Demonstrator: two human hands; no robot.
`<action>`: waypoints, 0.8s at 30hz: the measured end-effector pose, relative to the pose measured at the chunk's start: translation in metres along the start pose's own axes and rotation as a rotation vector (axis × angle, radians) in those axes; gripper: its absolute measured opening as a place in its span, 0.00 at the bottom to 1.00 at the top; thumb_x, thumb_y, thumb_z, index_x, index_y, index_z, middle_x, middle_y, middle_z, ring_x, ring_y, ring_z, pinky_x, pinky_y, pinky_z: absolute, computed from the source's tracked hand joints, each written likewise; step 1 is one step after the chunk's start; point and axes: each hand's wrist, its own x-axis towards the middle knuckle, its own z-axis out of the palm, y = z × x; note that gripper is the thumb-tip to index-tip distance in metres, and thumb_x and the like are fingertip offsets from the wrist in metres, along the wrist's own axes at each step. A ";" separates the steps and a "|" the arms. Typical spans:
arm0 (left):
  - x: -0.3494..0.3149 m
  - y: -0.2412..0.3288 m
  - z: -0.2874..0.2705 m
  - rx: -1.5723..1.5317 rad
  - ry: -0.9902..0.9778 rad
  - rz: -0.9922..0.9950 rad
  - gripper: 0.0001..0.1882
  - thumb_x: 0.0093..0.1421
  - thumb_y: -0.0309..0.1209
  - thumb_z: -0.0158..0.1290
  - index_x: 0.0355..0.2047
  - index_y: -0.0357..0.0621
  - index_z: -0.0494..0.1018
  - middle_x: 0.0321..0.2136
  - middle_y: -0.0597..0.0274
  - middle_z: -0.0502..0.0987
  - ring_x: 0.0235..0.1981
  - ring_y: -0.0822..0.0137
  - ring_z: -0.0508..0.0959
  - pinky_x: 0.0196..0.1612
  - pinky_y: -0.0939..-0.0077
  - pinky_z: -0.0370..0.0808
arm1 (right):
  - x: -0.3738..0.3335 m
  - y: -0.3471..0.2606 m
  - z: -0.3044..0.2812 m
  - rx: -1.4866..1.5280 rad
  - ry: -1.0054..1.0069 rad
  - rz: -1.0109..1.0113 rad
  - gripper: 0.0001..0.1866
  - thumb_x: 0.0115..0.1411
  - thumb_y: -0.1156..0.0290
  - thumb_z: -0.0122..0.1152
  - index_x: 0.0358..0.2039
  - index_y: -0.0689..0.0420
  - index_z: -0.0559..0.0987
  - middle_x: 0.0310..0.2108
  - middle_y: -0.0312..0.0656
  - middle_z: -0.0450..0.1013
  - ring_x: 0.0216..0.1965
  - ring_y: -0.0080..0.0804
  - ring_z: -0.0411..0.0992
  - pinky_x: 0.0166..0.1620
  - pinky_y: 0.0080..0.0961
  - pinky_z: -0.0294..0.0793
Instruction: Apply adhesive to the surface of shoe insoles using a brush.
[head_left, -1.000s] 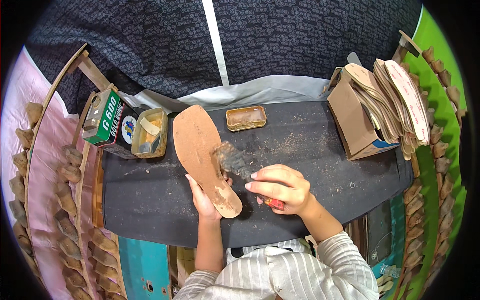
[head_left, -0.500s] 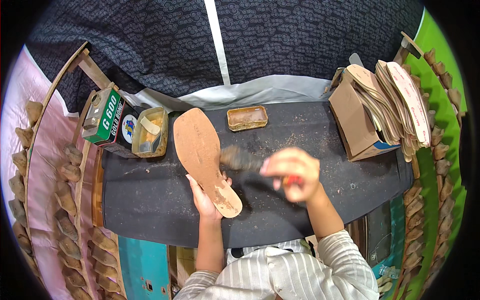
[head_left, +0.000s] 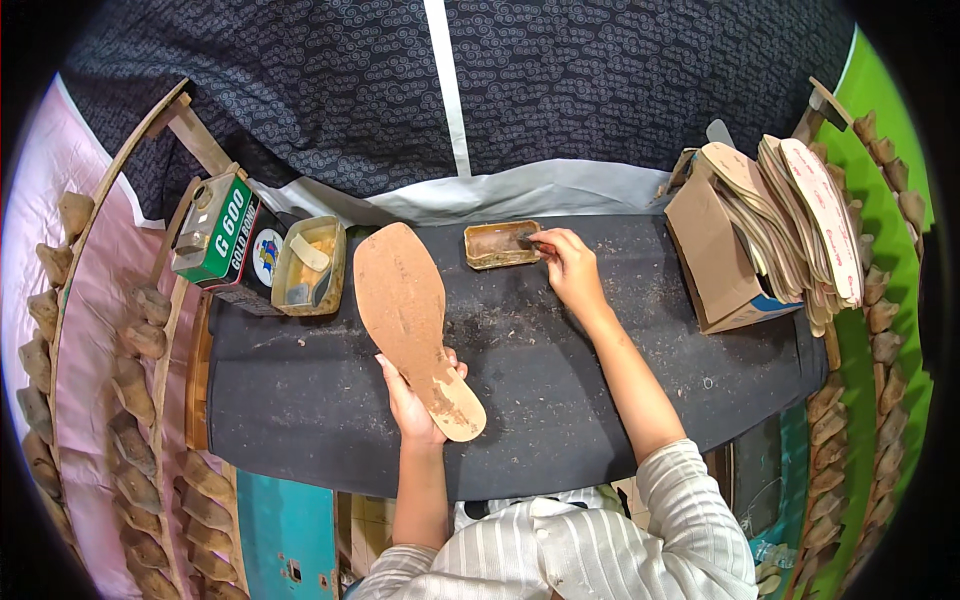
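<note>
My left hand (head_left: 408, 405) grips a brown insole (head_left: 402, 285) by its narrower end, thumb along one edge and fingertips showing at the other. The insole is tilted above the table, its wide end away from me. A brown coating covers most of its face, and a paler bare patch shows near the narrow end. At the back of the table, my right hand (head_left: 568, 262) is closed on a brush, most of which the fingers hide. The brush's dark tip (head_left: 525, 239) reaches into a small rectangular tub (head_left: 482, 262) with brownish contents.
A green and black metal can (head_left: 220, 235) and a yellowish tub (head_left: 337, 290) with a pale scraper stand at the left. A cardboard box (head_left: 712, 265) full of insoles (head_left: 770, 215) is at the right. Racks of wooden shoe lasts (head_left: 130, 390) flank the dark, crumb-strewn table (head_left: 300, 420).
My right hand has moved the brush away from beside the insole, up and back into the small tub. My left hand still holds the insole in nearly the same place.
</note>
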 end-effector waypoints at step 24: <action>0.007 0.002 -0.005 0.087 0.033 0.018 0.32 0.65 0.57 0.31 0.49 0.41 0.64 0.34 0.58 0.70 0.32 0.65 0.72 0.35 0.67 0.73 | -0.026 -0.090 -0.037 0.171 0.081 -0.139 0.24 0.41 0.94 0.50 0.38 0.58 0.78 0.38 0.44 0.73 0.35 0.33 0.76 0.34 0.23 0.80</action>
